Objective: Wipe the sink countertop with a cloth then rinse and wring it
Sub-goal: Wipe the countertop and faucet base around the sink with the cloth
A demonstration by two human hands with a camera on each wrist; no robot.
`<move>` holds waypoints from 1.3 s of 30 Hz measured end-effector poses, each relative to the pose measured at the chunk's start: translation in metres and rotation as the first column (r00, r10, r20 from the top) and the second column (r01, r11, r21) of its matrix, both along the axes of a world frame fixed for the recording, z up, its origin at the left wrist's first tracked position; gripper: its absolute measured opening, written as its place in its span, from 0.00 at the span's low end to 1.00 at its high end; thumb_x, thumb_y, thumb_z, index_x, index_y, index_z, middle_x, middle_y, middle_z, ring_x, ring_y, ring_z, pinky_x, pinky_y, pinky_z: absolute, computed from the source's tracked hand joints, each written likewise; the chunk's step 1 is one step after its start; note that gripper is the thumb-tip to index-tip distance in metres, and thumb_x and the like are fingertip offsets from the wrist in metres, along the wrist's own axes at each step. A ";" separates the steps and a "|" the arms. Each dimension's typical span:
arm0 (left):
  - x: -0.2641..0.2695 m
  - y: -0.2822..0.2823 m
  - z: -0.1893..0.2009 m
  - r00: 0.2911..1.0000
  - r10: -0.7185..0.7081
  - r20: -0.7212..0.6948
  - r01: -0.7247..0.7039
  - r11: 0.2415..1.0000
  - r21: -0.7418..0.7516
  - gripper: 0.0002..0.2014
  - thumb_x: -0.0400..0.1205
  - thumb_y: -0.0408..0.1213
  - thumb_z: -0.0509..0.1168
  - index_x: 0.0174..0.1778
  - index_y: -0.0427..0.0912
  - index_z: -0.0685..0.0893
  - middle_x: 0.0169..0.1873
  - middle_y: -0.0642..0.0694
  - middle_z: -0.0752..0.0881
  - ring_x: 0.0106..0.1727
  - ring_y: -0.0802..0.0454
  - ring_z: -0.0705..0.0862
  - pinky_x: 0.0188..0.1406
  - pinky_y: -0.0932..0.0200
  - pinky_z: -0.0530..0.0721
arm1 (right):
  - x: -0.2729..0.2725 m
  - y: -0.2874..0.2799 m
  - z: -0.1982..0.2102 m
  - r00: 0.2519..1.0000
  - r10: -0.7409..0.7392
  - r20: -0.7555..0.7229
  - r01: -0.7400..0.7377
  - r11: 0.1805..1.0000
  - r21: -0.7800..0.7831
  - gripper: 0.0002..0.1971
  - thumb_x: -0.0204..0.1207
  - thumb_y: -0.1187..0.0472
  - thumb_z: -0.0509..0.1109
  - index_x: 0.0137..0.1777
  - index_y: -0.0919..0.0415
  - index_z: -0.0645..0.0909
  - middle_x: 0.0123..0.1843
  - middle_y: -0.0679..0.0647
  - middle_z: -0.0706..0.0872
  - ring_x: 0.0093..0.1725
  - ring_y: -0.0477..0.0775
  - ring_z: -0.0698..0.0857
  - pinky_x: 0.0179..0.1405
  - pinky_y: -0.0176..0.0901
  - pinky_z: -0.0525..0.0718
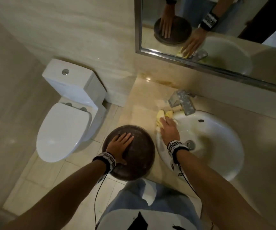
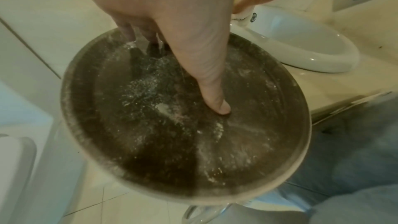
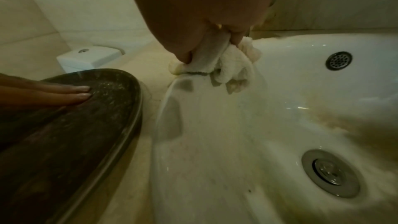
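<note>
A crumpled yellow cloth (image 1: 163, 114) (image 3: 234, 67) lies at the back-left rim of the white sink basin (image 1: 217, 130) (image 3: 280, 108), just in front of the faucet (image 1: 182, 102). My right hand (image 1: 166, 125) (image 3: 215, 23) bears down on the cloth, thumb and fingers bunching it against the rim and the beige countertop (image 1: 144, 100). My left hand (image 1: 120, 141) (image 2: 183, 23) rests flat, fingers straight, on a dusty dark round tray (image 1: 139, 156) (image 2: 150, 142) standing on the counter left of the basin.
The dark tray overhangs the counter's front edge. A white toilet (image 1: 64, 123) stands to the left on the tiled floor. A framed mirror (image 1: 217, 30) hangs behind the sink. The basin's drain (image 1: 190, 144) (image 3: 330, 173) sits beside my right wrist.
</note>
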State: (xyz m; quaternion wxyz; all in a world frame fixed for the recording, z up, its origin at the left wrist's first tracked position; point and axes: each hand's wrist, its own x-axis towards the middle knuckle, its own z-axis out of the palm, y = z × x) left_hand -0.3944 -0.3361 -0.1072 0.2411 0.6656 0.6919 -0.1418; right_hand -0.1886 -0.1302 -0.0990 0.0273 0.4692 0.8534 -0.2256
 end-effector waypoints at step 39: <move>-0.002 0.003 -0.005 0.995 0.047 0.084 -0.042 0.997 -0.062 0.67 0.63 0.62 0.80 0.88 0.51 0.42 0.88 0.45 0.45 0.88 0.41 0.44 0.84 0.36 0.58 | -0.053 -0.002 -0.003 0.887 0.437 0.147 -0.415 0.896 -0.159 0.23 0.75 0.70 0.70 0.70 0.56 0.77 0.65 0.58 0.78 0.63 0.63 0.79 0.54 0.55 0.84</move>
